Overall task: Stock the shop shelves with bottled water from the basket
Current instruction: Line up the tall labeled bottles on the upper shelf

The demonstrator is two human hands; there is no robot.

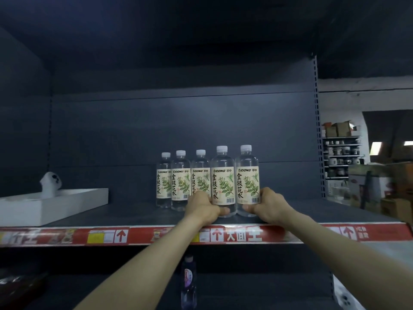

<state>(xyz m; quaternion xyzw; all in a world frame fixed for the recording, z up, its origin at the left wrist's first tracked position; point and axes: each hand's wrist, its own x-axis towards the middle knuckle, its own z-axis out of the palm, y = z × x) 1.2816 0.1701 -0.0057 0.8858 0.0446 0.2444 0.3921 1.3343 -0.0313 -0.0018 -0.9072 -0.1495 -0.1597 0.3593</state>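
The left hand (202, 205) grips the fourth bottle (222, 182) on the shelf (134, 213). The right hand (266, 204) grips the end bottle (247, 180) just beside it.

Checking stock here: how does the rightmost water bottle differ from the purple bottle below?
The rightmost water bottle is clear with a white cap and cream label; the purple bottle is dark. The water bottle stands in a row on the upper shelf; the purple bottle stands on the lower shelf. The right hand holds the water bottle; nothing touches the purple bottle. Both stand upright.
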